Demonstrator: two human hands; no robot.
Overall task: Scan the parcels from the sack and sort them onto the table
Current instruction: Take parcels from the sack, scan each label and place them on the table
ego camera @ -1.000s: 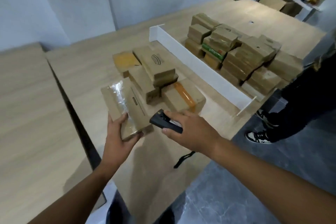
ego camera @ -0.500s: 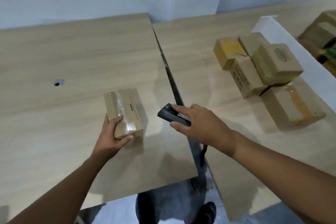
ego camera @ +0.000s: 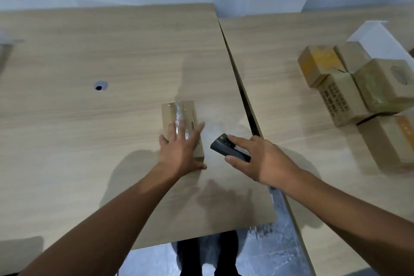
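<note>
A small cardboard parcel with clear tape along its top lies flat on the left wooden table. My left hand rests on the parcel's near half with fingers spread and straight. My right hand grips a black handheld scanner just right of the parcel, its head pointing up and left. A cluster of several brown parcels lies on the right table.
A narrow dark gap separates the two tables. A white divider board stands behind the cluster. A round cable hole is in the left table. Grey floor and my dark trousers show below the near edge.
The view swung left from the right table. My left hand carried the parcel onto the left table, set it down and now lies flat on it. The scanner hand followed.
</note>
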